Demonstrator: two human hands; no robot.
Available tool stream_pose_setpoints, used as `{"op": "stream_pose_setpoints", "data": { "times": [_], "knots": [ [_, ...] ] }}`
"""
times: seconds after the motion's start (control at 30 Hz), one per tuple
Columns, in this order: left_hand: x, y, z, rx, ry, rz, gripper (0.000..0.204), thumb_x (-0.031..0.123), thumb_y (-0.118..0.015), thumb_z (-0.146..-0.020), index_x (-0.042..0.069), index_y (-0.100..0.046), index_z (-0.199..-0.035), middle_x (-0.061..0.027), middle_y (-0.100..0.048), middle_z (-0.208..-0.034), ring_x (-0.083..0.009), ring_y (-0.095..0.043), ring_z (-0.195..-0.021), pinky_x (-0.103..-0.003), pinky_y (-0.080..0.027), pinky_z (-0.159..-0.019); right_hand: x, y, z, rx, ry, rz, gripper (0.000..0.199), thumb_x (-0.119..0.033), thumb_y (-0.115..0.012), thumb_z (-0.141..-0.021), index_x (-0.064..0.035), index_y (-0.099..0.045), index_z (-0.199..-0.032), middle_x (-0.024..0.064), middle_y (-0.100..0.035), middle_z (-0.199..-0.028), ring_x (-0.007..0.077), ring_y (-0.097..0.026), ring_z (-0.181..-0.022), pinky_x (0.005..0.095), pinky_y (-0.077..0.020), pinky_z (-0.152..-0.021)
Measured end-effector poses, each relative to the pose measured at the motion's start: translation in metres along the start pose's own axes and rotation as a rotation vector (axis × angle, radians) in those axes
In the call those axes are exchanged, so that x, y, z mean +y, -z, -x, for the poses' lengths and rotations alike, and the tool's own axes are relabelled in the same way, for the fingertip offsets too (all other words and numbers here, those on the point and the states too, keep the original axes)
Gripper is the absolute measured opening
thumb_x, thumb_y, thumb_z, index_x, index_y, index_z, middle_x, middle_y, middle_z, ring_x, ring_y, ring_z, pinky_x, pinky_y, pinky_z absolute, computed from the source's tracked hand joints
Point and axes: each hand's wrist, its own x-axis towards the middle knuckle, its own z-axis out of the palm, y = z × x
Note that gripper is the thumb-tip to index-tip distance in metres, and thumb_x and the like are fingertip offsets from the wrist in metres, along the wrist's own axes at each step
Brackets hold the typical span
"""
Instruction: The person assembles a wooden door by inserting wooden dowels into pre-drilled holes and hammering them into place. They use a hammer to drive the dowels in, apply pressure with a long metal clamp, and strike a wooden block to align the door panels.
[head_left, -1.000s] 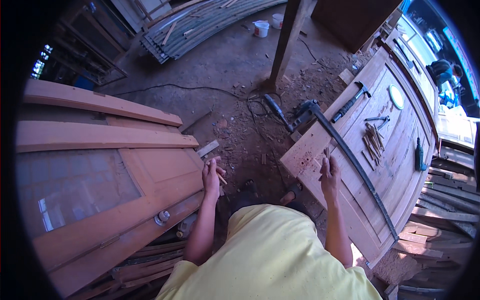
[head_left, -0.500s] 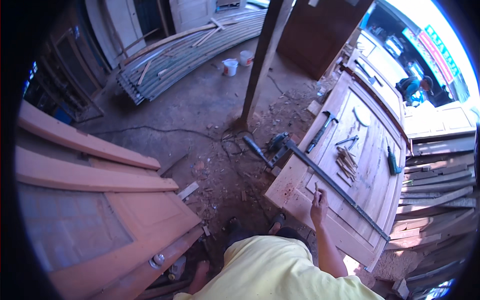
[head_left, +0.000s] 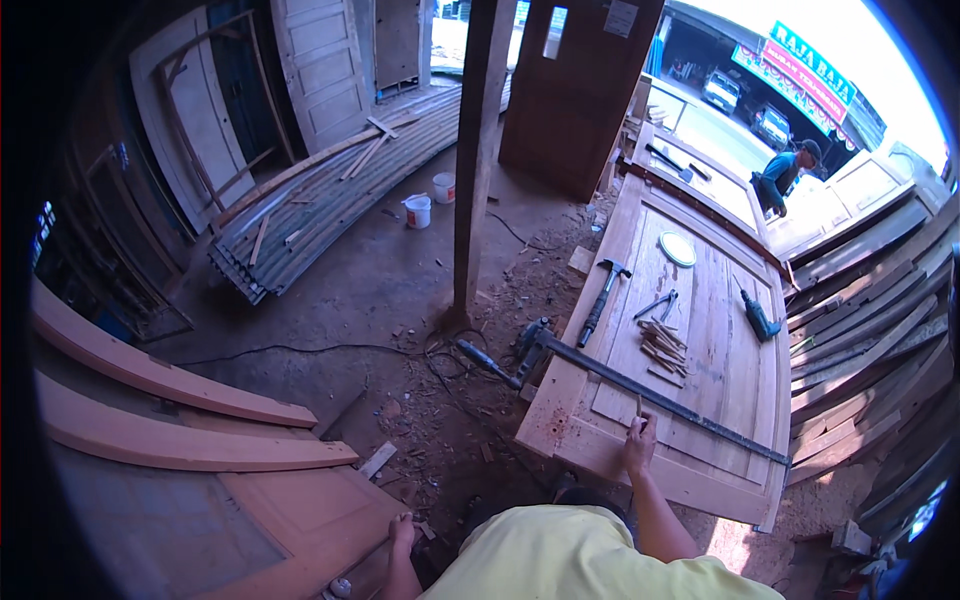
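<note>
My right hand [head_left: 641, 440] is closed on a thin wooden stick [head_left: 639, 404] that points up from its fingers. It is over the near end of an unpainted panel door [head_left: 560, 412], beside a long bar clamp [head_left: 660, 393] laid across that door. My left hand [head_left: 402, 530] is low down, its fingers curled at the corner of an orange-brown door [head_left: 330, 505]; what they hold, if anything, is too small to make out. On the panel door lie a pile of wooden slivers [head_left: 664, 345], pincers [head_left: 657, 303], a hammer [head_left: 604, 300], a green drill [head_left: 760, 318] and a round white lid [head_left: 678, 249].
A wooden post [head_left: 472, 200] rises ahead of me. Corrugated sheets [head_left: 330, 215] are stacked at the far left, near two white buckets [head_left: 418, 212]. A cable [head_left: 300, 348] crosses the debris-strewn floor. Planks [head_left: 880, 340] are stacked at right; another person [head_left: 787, 180] bends beyond the door.
My view has tilted up and shifted right, showing more of the far yard. My left hand has come up beside the orange-brown door's corner. My right hand keeps the stick.
</note>
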Motion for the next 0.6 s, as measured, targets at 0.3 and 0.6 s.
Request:
{"op": "stream_pose_setpoints", "data": {
  "times": [0.3,0.6],
  "knots": [
    [-0.047,-0.008,0.038,-0.006,0.033,-0.101,0.035,0.034,-0.060,-0.103,0.003,-0.075,-0.110,-0.0098,-0.077,-0.087,-0.0218,-0.074,-0.084,-0.039,-0.055,-0.082,0.019,0.053,0.007,0.015,-0.058,0.044,0.032,-0.028,-0.054,-0.111,-0.0036,-0.061,-0.130,0.0013,-0.054,-0.091,0.0095,-0.053,-0.073,0.0270,-0.0499,-0.059],
    [-0.205,-0.008,0.125,-0.151,0.361,-0.173,0.036,0.038,-0.064,-0.097,0.005,-0.074,-0.086,-0.0112,-0.071,-0.075,-0.0225,-0.065,-0.061,-0.043,-0.049,-0.057,0.041,0.095,-0.004,0.086,-0.051,-0.047,0.032,-0.019,-0.057,-0.108,-0.0010,-0.059,-0.134,0.0028,-0.052,-0.089,0.0081,-0.054,-0.070,0.0261,-0.0563,-0.063]
  ]
}}
